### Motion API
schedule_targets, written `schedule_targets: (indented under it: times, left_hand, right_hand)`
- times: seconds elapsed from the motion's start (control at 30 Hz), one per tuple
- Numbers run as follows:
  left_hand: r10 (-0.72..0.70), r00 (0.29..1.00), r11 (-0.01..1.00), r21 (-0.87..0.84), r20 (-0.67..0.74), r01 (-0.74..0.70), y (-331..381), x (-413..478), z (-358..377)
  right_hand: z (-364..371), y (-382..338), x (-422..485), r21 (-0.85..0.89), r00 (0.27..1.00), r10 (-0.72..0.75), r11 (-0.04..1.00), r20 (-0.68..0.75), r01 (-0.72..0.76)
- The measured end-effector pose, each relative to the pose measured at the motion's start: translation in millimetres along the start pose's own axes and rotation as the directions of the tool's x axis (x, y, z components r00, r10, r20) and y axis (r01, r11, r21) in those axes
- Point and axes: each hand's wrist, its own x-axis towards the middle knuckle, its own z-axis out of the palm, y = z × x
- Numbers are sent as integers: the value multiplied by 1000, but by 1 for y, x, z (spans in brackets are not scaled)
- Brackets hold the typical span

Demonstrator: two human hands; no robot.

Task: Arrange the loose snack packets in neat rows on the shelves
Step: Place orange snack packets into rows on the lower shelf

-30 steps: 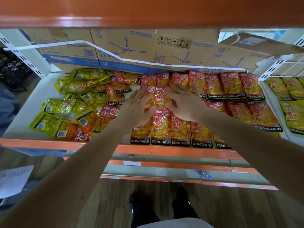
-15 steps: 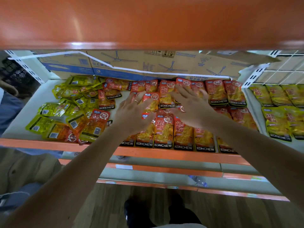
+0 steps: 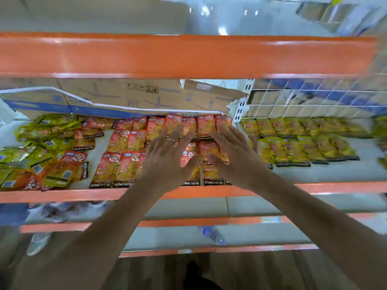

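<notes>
While left hand (image 3: pixel 167 158) and right hand (image 3: pixel 236 158) are spread flat, apart, nothing gripped, over red packets (image 3: pixel 123 164) on the shelf (image 3: pixel 62 195), overlapped rows could be skewed by uneven pressure; front ones could be pushed off the edge.

Shop: orange-edged shelves (image 3: pixel 188 191) w/ rows of snack packets (image 3: pixel 206 124), stock cartons (image 3: pixel 134 95) behind.

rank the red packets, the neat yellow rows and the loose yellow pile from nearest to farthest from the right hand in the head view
1. red packets: directly under the right hand, mid-shelf.
2. neat yellow rows: just to its right, in the next bay.
3. loose yellow pile: far left end, past the left hand.
</notes>
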Motion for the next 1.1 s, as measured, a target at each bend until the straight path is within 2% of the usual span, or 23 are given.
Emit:
schedule_targets:
  times: [0.07, 0.23, 0.47, 0.67, 0.9, 1.1]
  left_hand:
    - [36, 999, 999, -27, -28, -37, 23, -6, -3]
    - [101, 994, 991, -79, -51, -105, 73, -24, -3]
    - [170, 985, 976, -139, 2, -168, 145, -44, 4]
    - [261, 965, 957, -127, -12, -260, 222, -20, 19]
    - [315, 949, 945, -80, -34, -316, 362, 21, 53]
    - [369, 928, 920, -117, -58, -373, 464, 55, 87]
  right_hand:
    - [-10, 11, -25, 5, 998, 65, 998, 1, -65]
    - [-34, 35, -81, -30, 992, 115, 993, -42, -117]
    - [-55, 86, -143, -60, 975, 182, 980, -124, -190]
    - [-88, 162, -174, -70, 956, 258, 960, -142, -270]
    - [-138, 274, -219, -32, 929, 318, 944, -191, -330]
    - [-170, 362, -256, -42, 898, 400, 909, -181, -414]
